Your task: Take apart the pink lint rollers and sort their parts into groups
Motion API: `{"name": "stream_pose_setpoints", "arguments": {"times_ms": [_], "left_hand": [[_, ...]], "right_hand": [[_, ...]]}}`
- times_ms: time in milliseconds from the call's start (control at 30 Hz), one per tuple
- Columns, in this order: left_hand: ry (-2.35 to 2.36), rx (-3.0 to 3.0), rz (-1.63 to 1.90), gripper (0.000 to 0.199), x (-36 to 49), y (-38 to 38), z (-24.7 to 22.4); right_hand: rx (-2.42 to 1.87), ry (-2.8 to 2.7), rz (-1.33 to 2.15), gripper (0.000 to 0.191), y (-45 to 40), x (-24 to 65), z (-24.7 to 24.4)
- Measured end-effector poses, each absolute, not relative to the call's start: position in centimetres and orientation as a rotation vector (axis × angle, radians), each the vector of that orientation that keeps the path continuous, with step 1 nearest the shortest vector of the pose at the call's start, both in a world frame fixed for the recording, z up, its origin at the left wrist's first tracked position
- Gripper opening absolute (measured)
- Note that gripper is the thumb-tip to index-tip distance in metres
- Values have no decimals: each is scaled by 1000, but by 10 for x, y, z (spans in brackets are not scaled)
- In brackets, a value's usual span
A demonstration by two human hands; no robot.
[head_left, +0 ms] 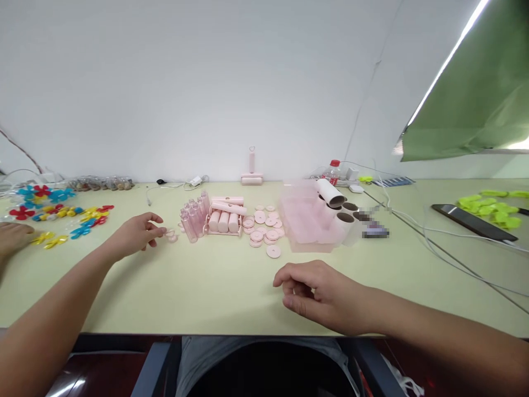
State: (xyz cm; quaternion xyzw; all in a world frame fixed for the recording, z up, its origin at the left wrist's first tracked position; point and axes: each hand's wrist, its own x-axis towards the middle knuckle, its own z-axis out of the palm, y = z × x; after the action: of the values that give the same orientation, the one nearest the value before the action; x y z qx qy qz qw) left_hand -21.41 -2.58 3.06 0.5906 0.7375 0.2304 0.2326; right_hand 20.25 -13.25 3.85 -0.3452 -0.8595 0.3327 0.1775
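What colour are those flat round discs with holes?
The discs are pale pink, seen best in the head view.

no text can be read; the label (330, 180) on the bottle (333, 171) is too small to make out.

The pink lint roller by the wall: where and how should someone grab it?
Probably by its slim handle, pinched at both sides, coming from the front: the handle points up above the wide roller head, and the wall is behind.
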Motion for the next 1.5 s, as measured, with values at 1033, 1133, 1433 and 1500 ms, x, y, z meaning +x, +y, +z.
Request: {"name": "stream_pose_setpoints", "arguments": {"times_ms": [1033,1133,1433,1500], "left_hand": [[2013,2660,745,64,-24,221,155],[1996,2665,684,67,-10,253,153],[1925,2736,552,49,6,289,142],[1837,2764,326,44,6,291,137]], "right_hand": [[-1053,-1272,121,10,-48,310,109],[-1067,-1224,108,10,-51,312,103],[-1188,-1137,298,7,-47,326,81],[-1210,-1174,335,4,-46,327,75]]}}
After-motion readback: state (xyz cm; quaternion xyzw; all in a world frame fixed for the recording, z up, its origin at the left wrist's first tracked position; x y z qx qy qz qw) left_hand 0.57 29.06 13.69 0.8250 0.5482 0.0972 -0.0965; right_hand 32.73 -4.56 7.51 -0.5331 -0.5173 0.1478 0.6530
